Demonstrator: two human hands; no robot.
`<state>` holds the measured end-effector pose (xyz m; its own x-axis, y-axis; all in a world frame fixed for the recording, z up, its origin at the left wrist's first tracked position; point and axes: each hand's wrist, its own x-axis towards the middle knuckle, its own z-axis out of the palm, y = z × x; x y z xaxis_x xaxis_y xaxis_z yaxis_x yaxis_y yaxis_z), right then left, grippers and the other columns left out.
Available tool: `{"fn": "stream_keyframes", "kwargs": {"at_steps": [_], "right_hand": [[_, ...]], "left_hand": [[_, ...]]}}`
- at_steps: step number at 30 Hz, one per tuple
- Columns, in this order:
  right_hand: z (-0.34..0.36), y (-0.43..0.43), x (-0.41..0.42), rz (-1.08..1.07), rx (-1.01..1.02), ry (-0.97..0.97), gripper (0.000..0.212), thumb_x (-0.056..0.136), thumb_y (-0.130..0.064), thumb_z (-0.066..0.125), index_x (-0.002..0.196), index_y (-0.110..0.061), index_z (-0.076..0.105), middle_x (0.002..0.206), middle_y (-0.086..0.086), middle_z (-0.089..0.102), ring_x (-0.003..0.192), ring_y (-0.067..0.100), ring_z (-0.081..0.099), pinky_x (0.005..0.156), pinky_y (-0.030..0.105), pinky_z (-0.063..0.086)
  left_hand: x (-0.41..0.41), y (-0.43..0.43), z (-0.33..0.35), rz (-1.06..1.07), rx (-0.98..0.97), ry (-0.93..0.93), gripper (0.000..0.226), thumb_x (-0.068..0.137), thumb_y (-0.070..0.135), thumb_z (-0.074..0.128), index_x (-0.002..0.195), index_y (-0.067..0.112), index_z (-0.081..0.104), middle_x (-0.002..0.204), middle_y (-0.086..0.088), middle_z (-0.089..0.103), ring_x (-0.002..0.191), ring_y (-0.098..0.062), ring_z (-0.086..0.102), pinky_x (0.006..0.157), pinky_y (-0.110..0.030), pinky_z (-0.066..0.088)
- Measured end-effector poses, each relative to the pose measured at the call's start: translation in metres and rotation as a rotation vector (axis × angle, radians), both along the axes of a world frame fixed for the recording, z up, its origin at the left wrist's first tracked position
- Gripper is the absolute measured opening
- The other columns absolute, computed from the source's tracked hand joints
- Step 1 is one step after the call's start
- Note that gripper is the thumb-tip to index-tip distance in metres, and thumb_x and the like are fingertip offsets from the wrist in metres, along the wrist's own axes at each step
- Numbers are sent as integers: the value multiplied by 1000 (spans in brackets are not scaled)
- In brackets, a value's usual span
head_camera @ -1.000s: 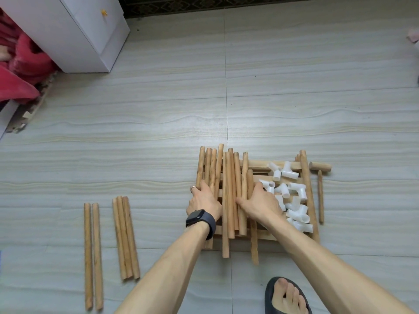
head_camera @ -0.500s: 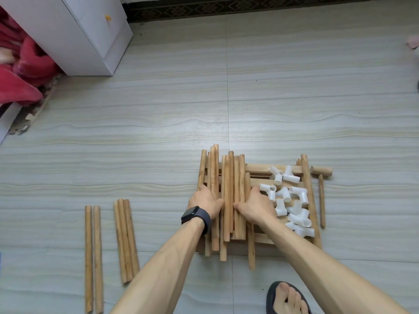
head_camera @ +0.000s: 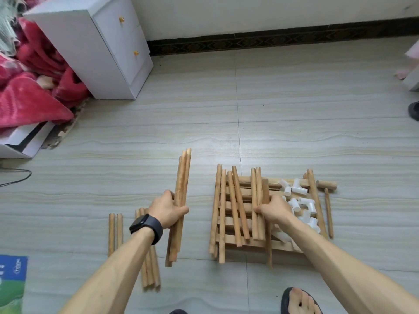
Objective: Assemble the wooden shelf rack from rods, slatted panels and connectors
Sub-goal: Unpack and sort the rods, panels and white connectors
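Lifted off the wooden slatted panel (head_camera: 256, 244) since a second ago, a bundle of light round wooden rods (head_camera: 182, 191) now hangs to its left, the left hand (head_camera: 169, 211) gripping it with fingers curled round its middle. The right hand (head_camera: 275, 210) pinches two rods (head_camera: 256, 189) lying on that panel, beside the white plastic connectors (head_camera: 303, 202). Print on the blue-green packet (head_camera: 12, 284) on the floor is too blurred to read.

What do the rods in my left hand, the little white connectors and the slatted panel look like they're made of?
The rods look like light wood, probably unvarnished: tan colour, faint lengthwise grain, matte surface. The connectors are likely plastic: plain white, smooth, slightly glossy tube shapes. The slatted panel seems to be the same pale wood, matte; its finish is hard to tell from here.
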<state>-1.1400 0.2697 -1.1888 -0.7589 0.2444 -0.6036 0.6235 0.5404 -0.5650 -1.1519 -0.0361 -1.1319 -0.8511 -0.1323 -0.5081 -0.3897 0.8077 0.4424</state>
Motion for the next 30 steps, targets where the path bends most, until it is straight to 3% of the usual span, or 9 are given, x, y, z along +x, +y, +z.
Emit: {"fn": "stream_keyframes", "kwargs": {"at_steps": [4, 9, 13, 18, 23, 27, 30], "right_hand": [[38, -3, -1, -99, -226, 18, 17, 88, -10, 77, 101, -3, 69, 78, 7, 72, 68, 17, 70, 66, 33, 60], [95, -45, -9, 11, -381, 5, 25, 82, -3, 82, 101, 3, 68, 72, 7, 68, 52, 11, 64, 52, 22, 54], [102, -112, -12, 190, -478, -141, 15, 79, -2, 85, 83, -5, 71, 61, 4, 58, 49, 11, 56, 47, 21, 50], [51, -198, -7, 251, -474, -260, 18, 80, -1, 83, 94, 2, 72, 62, 4, 61, 51, 11, 59, 52, 21, 52], [-18, -254, -3, 223, -489, -327, 13, 81, 4, 79, 81, -2, 68, 55, 2, 60, 46, 10, 57, 49, 20, 51], [-62, -271, 2, 200, -428, -345, 18, 81, 5, 77, 76, -6, 64, 58, 5, 64, 48, 14, 59, 54, 25, 55], [-86, -276, 11, 342, -214, -253, 11, 84, -15, 77, 88, -9, 68, 74, 8, 72, 64, 25, 68, 73, 41, 62]], "left_hand": [[44, -52, -9, 116, 17, 44, 44, 83, 32, 72, 116, 14, 48, 93, -6, 68, 83, -22, 68, 67, -41, 61], [97, -123, -32, 212, -90, -8, 59, 84, 42, 71, 130, 13, 48, 102, -2, 66, 91, -23, 64, 72, -31, 51], [132, -179, -52, 358, -168, -73, 49, 82, 42, 70, 118, 15, 51, 112, -7, 68, 104, -31, 64, 78, -31, 49], [155, -222, -85, 484, -216, -133, 42, 83, 45, 71, 105, 16, 49, 108, -9, 68, 90, -29, 62, 71, -30, 47], [148, -235, -113, 458, -278, -161, 39, 84, 42, 67, 105, 17, 45, 96, -7, 63, 78, -25, 53, 66, -30, 43], [140, -231, -130, 451, -244, -153, 44, 85, 42, 64, 116, 18, 45, 96, -4, 58, 84, -28, 56, 68, -31, 45], [133, -226, -139, 475, -219, -123, 49, 88, 44, 61, 129, 20, 48, 116, -7, 61, 103, -30, 59, 79, -34, 49]]}}
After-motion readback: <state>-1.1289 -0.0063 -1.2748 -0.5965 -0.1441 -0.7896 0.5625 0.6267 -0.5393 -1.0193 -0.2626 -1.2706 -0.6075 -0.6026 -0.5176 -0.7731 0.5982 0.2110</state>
